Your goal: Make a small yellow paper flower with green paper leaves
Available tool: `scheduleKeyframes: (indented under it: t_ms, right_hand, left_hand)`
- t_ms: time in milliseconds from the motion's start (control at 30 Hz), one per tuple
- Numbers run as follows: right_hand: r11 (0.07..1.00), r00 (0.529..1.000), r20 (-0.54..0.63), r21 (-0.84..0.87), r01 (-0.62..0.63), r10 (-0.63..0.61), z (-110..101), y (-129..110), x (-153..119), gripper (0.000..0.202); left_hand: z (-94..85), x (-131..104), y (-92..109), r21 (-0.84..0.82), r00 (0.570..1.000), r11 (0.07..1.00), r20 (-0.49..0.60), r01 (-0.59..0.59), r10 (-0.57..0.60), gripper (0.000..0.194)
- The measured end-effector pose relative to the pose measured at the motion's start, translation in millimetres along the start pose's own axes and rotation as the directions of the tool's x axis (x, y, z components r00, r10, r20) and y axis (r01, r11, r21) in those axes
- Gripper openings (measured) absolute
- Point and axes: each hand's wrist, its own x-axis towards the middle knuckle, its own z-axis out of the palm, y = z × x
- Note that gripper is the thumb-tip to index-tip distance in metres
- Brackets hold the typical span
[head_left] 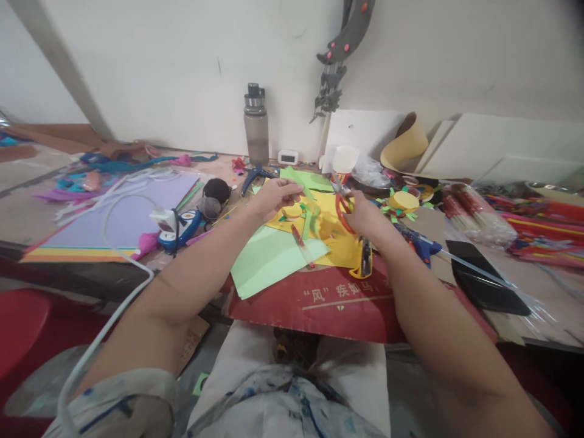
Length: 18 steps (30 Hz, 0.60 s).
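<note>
My left hand is closed in a pinch on a strip of green paper above the table's middle. My right hand is wrapped round red-handled scissors, whose blades point up and to the left. Below the hands lie yellow paper and a pale green sheet. A red pen rests across the green sheet. The yellow cutter is beside my right wrist. Near my left fingertips sits a small yellow paper ring.
A grey bottle stands at the back by the wall. On the right are a blue glue gun, a black phone and a yellow disc with green tabs. A white cable crosses the left side.
</note>
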Motion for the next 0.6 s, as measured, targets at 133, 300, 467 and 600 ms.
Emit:
scheduleKeyframes:
  t_ms: [133,300,467,600]
  right_hand:
    - [0.854,0.997,-0.01,0.515,0.076,-0.082,-3.7,-11.6,-3.2,0.058]
    - [0.816,0.955,0.028,0.528,0.236,-0.295,-4.4,-25.2,-14.3,0.056]
    - [0.878,0.966,0.092,0.445,0.176,-0.241,-6.4,-30.7,-19.1,0.041]
    - [0.912,0.958,0.131,0.362,0.194,-0.256,-8.8,-35.2,-21.9,0.047]
  left_hand:
    - [-2.7,-1.1,5.0,-0.064,1.0,0.998,-0.001,-0.003,0.003,0.02]
    - [-10.2,0.2,13.0,-0.077,0.998,0.997,-0.051,-0.027,0.023,0.016]
    - [-21.1,5.4,16.4,-0.11,0.992,0.992,-0.116,-0.063,0.05,0.013]
    - [-21.8,5.7,17.3,-0.1,0.99,0.992,-0.13,-0.073,0.059,0.014]
